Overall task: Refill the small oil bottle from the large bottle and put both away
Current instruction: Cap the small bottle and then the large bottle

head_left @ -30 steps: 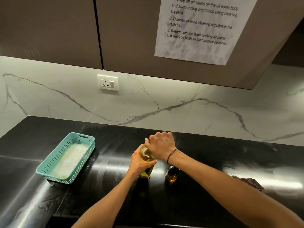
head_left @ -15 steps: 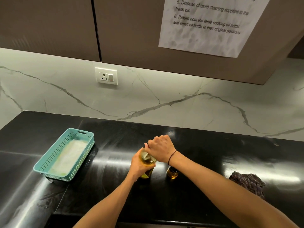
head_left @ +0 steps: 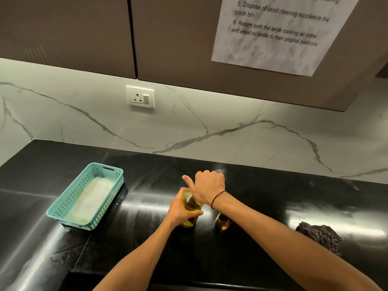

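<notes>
The large bottle [head_left: 190, 206] stands upright on the black surface [head_left: 262, 206] at lower centre of the frame and holds yellow oil. The left hand [head_left: 181, 213] is closed around its body. The right hand [head_left: 209, 189] is closed over its top; the cap is hidden beneath that hand, so whether it is being loosened or tightened cannot be told.

Handling, as a judgement: the bottle is rigid and moderately heavy with liquid. Any oil film would make its wall slippery. Grip the body at mid-height with one hand and the cap with the other, and keep the bottle vertical.

The small oil bottle [head_left: 223, 221] stands just right of the large bottle, apart from it and partly hidden by the right wrist. Amber oil shows in its lower part; its fill level and whether it is capped cannot be read. It looks light and easy to tip.

At lower left, a teal basket [head_left: 63, 211] holds a pale liner or folded sheet. At lower right, a dark checked cloth [head_left: 319, 236] lies crumpled on the surface.
</notes>
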`<state>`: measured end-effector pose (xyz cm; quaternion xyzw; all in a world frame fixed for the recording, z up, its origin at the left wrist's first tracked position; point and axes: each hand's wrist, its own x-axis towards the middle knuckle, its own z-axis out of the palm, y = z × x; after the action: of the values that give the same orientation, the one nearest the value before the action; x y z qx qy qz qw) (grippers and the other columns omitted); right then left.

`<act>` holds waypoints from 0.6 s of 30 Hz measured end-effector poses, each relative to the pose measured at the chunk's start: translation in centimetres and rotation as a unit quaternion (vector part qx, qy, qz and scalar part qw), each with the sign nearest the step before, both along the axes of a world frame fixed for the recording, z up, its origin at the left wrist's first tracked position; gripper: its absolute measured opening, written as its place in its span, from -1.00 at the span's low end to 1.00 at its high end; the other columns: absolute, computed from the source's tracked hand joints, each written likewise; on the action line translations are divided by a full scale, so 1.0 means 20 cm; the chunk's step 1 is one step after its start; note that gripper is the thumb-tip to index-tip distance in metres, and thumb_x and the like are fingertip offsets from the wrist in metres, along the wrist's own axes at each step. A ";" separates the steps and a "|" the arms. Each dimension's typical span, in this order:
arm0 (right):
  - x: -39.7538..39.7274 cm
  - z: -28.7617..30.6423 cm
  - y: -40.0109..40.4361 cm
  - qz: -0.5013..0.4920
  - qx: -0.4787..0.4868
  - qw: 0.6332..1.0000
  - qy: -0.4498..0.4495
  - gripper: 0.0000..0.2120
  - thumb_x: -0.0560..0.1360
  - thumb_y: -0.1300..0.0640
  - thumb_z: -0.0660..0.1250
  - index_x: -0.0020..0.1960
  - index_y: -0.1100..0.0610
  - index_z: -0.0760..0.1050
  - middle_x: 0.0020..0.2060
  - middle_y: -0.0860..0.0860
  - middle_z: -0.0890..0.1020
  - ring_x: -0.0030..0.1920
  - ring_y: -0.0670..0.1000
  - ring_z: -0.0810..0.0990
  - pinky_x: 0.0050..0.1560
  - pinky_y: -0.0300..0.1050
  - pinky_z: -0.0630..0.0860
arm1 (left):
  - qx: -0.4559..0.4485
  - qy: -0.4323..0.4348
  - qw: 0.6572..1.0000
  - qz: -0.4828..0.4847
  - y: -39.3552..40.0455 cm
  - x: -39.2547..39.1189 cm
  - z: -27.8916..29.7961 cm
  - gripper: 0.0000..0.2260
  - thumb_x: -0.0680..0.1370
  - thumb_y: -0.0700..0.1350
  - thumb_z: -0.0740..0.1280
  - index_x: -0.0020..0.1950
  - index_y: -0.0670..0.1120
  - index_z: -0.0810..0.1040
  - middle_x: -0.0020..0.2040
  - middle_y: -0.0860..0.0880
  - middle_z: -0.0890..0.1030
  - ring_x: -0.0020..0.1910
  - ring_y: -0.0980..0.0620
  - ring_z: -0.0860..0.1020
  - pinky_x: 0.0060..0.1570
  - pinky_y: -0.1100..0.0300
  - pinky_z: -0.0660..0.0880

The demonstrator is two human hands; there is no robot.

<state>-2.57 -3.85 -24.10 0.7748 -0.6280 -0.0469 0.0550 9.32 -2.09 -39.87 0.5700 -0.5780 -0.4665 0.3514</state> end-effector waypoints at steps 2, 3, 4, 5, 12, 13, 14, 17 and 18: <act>0.00 0.02 -0.01 0.003 -0.006 1.000 -0.017 -0.36 0.63 -0.41 -0.11 -0.11 0.07 0.47 -0.31 0.00 0.49 -0.27 0.04 0.47 -0.17 -0.03 0.34 | 0.008 -0.011 0.999 -0.043 0.01 0.05 -0.01 -0.19 0.21 0.08 0.74 0.33 0.17 0.37 0.20 0.09 0.63 0.20 0.10 0.63 0.15 0.13 0.63; 0.01 0.03 -0.02 0.005 -0.009 1.000 -0.027 -0.37 0.63 -0.41 -0.11 -0.02 0.07 0.49 -0.27 0.00 0.49 -0.25 0.05 0.46 -0.17 -0.02 0.34 | 0.012 -0.016 0.998 -0.058 0.01 0.09 -0.01 -0.18 0.23 0.03 0.73 0.36 0.15 0.36 0.24 0.08 0.60 0.24 0.10 0.60 0.18 0.14 0.61; 0.02 0.04 -0.03 0.007 -0.012 0.999 -0.035 -0.37 0.64 -0.39 -0.09 0.05 0.08 0.50 -0.24 0.01 0.49 -0.24 0.06 0.45 -0.16 -0.02 0.34 | 0.014 -0.016 0.998 -0.060 0.02 0.13 -0.02 -0.21 0.26 -0.03 0.69 0.39 0.13 0.36 0.28 0.08 0.57 0.30 0.11 0.57 0.21 0.15 0.59; 0.04 0.05 -0.04 0.009 -0.013 0.999 -0.040 -0.39 0.64 -0.38 -0.07 0.10 0.09 0.49 -0.22 0.02 0.49 -0.23 0.06 0.45 -0.16 -0.02 0.33 | 0.016 -0.011 0.999 -0.049 0.03 0.18 -0.01 -0.26 0.31 -0.09 0.64 0.40 0.12 0.38 0.32 0.08 0.54 0.34 0.12 0.52 0.22 0.15 0.57; 0.30 0.05 -0.11 0.063 -0.022 0.995 -0.075 -0.59 0.63 -0.21 0.17 0.22 0.11 0.45 0.04 0.14 0.68 0.07 0.23 0.65 -0.12 0.02 0.43 | -0.040 -0.022 0.986 0.158 0.10 0.65 0.13 -0.66 0.42 -0.27 0.52 0.13 0.01 0.64 0.10 0.04 0.69 0.10 0.12 0.65 0.11 0.16 0.57; 0.39 0.04 -0.11 0.078 -0.016 0.994 -0.079 -0.59 0.63 -0.19 0.18 0.24 0.12 0.44 0.07 0.15 0.67 0.10 0.25 0.65 -0.09 0.03 0.47 | -0.039 -0.020 0.982 0.182 0.13 0.73 0.16 -0.69 0.44 -0.27 0.53 0.11 -0.01 0.64 0.07 0.03 0.70 0.03 0.12 0.66 0.10 0.15 0.59; 0.48 0.02 -0.11 0.094 -0.008 0.992 -0.086 -0.59 0.62 -0.18 0.20 0.27 0.13 0.43 0.09 0.16 0.66 0.13 0.25 0.64 -0.07 0.04 0.50 | -0.039 -0.020 0.978 0.204 0.15 0.81 0.17 -0.72 0.47 -0.29 0.53 0.11 -0.03 0.64 0.05 0.02 0.70 -0.03 0.12 0.67 0.08 0.15 0.60; 0.73 -0.04 -0.08 0.129 0.019 0.985 -0.115 -0.58 0.61 -0.15 0.23 0.30 0.13 0.41 0.15 0.17 0.62 0.17 0.25 0.60 -0.01 0.09 0.54 | -0.047 -0.024 0.966 0.254 0.24 1.02 0.18 -0.77 0.50 -0.26 0.55 0.10 -0.04 0.67 0.01 0.05 0.72 -0.06 0.16 0.68 0.03 0.27 0.61; 0.82 -0.07 -0.07 0.142 0.032 0.982 -0.124 -0.58 0.61 -0.15 0.24 0.30 0.13 0.41 0.16 0.18 0.61 0.18 0.25 0.59 0.01 0.12 0.55 | -0.048 -0.024 0.960 0.273 0.28 1.09 0.18 -0.78 0.50 -0.24 0.55 0.07 0.00 0.67 -0.02 0.07 0.72 -0.08 0.20 0.67 0.00 0.30 0.61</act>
<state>13.79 -5.15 -25.44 0.8572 -0.5118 0.0372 -0.0422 31.15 3.47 -36.17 0.6996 -0.4299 -0.3112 0.4785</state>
